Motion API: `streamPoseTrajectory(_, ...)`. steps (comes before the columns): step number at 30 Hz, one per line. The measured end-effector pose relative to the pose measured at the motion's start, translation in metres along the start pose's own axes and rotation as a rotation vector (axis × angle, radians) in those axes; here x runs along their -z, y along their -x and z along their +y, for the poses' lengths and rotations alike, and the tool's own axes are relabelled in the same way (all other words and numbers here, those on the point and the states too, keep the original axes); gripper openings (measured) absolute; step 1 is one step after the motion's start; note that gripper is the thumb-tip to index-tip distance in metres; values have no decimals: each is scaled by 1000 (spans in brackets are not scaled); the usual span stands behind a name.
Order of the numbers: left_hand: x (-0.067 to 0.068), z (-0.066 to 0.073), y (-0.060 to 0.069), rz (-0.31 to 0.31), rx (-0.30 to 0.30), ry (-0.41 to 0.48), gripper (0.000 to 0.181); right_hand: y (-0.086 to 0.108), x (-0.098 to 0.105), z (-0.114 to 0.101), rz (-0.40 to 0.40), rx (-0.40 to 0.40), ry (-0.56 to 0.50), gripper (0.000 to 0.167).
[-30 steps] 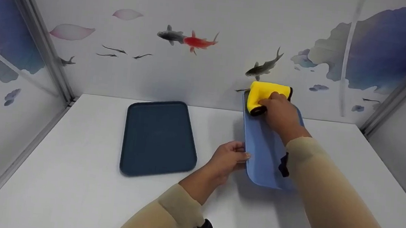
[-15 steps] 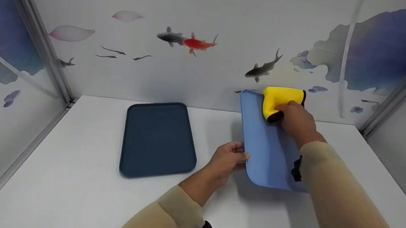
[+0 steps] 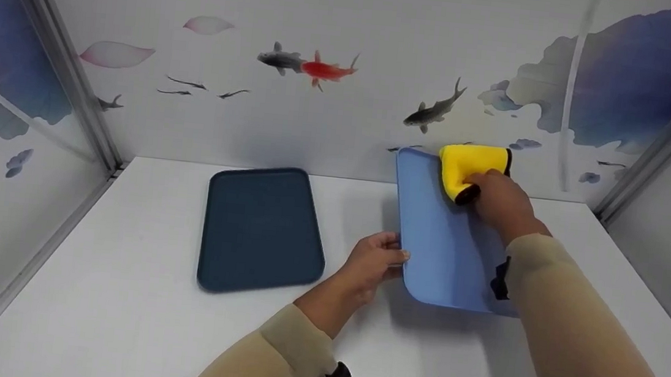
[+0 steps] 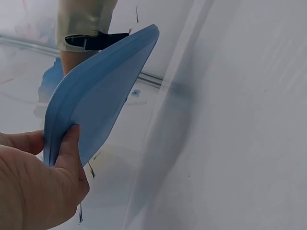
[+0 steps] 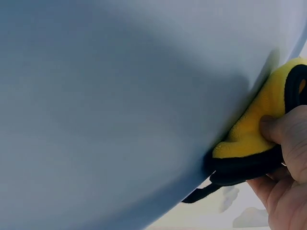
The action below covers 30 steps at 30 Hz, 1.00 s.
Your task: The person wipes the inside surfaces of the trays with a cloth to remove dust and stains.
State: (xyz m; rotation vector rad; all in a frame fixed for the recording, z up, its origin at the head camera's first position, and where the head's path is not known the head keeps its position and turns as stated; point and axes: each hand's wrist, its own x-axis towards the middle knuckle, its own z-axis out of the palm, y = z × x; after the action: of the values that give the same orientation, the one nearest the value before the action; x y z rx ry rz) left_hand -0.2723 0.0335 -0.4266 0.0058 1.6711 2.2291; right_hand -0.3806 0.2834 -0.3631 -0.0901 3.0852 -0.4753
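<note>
My left hand [image 3: 370, 263] pinches the left rim of a light blue tray [image 3: 434, 253], thumb on one face and fingers on the other. The tray is held tilted above the table, and its underside and rim show in the left wrist view [image 4: 100, 96]. With my right hand [image 3: 503, 201] I grip a folded yellow cloth [image 3: 470, 164] edged in black. That cloth lies against the tray's inner face near the far end; in the right wrist view the cloth [image 5: 261, 122] touches the surface by the rim. My right forearm hides the tray's right side.
A dark blue tray [image 3: 263, 231] lies flat on the white table [image 3: 132, 317], left of my hands. A white back wall [image 3: 341, 127] printed with fish rises behind the table. Metal posts [image 3: 71, 58] stand at the corners.
My right hand has moved the cloth to the right across the far end of the light blue tray, baring its far left corner. My left hand has stayed at the rim.
</note>
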Motion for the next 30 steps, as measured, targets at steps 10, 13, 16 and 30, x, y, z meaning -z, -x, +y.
streamPoseTrajectory(10,0,2,1,-1,-8,9,39,-1,-2,1,-38,-19,7,39)
streamPoseTrajectory(13,0,3,1,-5,-16,6,40,0,-4,2,-51,-15,1,40)
streamPoseTrajectory(16,0,4,1,-2,-17,7,40,0,-6,4,-64,-9,-3,40)
streamPoseTrajectory(30,2,7,1,25,8,2,34,9,-9,8,-106,44,5,31)
